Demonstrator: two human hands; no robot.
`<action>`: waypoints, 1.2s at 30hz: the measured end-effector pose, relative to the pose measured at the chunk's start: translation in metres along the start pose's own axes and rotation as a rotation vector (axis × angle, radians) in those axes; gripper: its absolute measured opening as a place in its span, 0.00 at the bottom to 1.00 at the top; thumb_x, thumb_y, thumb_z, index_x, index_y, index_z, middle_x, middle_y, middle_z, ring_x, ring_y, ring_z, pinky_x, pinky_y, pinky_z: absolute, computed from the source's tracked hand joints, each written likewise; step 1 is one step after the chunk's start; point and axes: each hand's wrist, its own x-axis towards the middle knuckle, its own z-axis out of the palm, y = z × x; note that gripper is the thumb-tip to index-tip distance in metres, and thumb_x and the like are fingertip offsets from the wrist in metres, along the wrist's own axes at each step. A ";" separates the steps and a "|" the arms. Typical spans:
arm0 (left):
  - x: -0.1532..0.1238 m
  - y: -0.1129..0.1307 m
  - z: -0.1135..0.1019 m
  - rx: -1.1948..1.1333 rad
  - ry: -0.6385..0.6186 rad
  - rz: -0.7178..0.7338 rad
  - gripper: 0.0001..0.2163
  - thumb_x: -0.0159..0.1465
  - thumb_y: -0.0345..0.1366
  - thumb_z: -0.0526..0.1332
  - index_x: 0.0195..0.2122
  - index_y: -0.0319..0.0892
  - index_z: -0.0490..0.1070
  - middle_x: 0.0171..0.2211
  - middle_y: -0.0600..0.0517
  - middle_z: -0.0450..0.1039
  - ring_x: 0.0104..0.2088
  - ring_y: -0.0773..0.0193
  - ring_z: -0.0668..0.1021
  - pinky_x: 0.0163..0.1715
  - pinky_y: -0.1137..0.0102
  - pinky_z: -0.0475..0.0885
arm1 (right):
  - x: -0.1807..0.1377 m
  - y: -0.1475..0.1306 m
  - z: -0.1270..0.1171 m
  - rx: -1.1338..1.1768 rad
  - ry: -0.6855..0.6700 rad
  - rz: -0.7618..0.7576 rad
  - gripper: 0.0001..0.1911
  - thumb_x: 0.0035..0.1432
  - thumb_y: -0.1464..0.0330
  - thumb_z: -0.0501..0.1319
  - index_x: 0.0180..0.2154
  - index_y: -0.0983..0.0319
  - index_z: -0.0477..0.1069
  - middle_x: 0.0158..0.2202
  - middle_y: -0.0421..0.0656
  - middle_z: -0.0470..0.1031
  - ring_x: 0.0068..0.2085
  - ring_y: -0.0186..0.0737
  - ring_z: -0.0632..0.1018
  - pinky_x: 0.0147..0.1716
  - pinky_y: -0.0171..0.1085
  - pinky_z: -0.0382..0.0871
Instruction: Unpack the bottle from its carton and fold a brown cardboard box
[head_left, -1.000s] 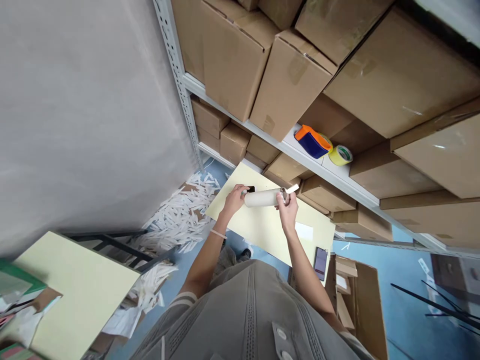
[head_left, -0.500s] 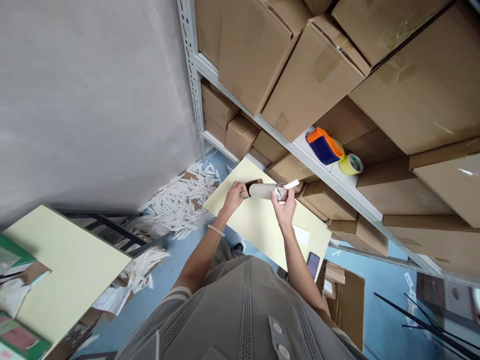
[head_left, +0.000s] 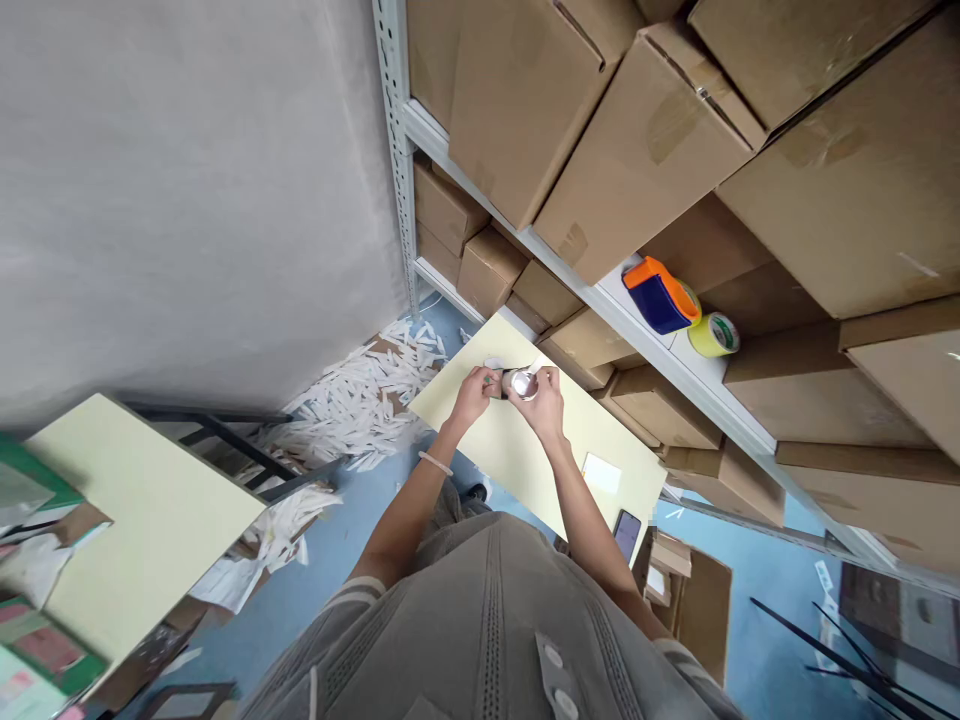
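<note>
Over the pale yellow table, my left hand (head_left: 471,394) is closed on a small brown piece, possibly cardboard (head_left: 493,384), with a dark edge. My right hand (head_left: 543,402) grips a white cylinder with a shiny silver round end (head_left: 523,384). The two pieces meet end to end between my hands, and only a short length of the cylinder shows. Whether it sits inside the brown piece I cannot tell. A small white piece sticks up by my right fingertips. On the tabletop (head_left: 517,460), a white paper (head_left: 602,473) and a phone (head_left: 626,533) lie right of my right forearm.
A metal shelf (head_left: 585,275) loaded with cardboard boxes (head_left: 645,150) rises ahead and to the right. An orange and blue tape dispenser (head_left: 660,295) and a yellow tape roll (head_left: 714,335) rest on it. White paper strips (head_left: 367,400) cover the floor; another table (head_left: 150,500) stands left.
My right hand has moved left toward my left hand, bringing the white cylinder with it. Much less of the cylinder shows between the hands. My left hand has barely moved.
</note>
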 end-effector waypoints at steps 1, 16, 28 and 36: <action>0.001 -0.002 0.001 -0.009 0.018 0.001 0.14 0.54 0.19 0.53 0.36 0.41 0.70 0.39 0.51 0.70 0.32 0.68 0.75 0.40 0.67 0.73 | 0.001 0.003 0.007 -0.030 -0.030 -0.020 0.18 0.51 0.57 0.62 0.39 0.60 0.65 0.43 0.45 0.66 0.35 0.39 0.71 0.31 0.36 0.64; 0.008 -0.013 0.009 -0.059 0.079 0.045 0.13 0.55 0.20 0.55 0.35 0.42 0.72 0.38 0.49 0.71 0.35 0.65 0.76 0.39 0.67 0.73 | 0.018 0.014 0.036 -0.315 -0.063 0.021 0.15 0.57 0.57 0.63 0.39 0.62 0.69 0.40 0.51 0.75 0.45 0.51 0.71 0.44 0.44 0.59; -0.003 -0.010 0.006 -0.084 0.089 0.038 0.16 0.57 0.21 0.56 0.43 0.45 0.69 0.43 0.50 0.73 0.31 0.68 0.75 0.40 0.69 0.71 | 0.006 0.032 0.042 -0.063 0.025 -0.016 0.28 0.61 0.62 0.56 0.61 0.63 0.57 0.53 0.52 0.69 0.54 0.51 0.67 0.50 0.45 0.60; -0.006 -0.009 0.012 -0.070 0.050 0.025 0.18 0.56 0.22 0.56 0.46 0.44 0.68 0.44 0.50 0.73 0.29 0.69 0.73 0.37 0.69 0.71 | 0.027 0.035 0.035 -0.070 -0.052 0.012 0.22 0.63 0.63 0.52 0.57 0.56 0.65 0.42 0.46 0.71 0.48 0.48 0.71 0.48 0.45 0.60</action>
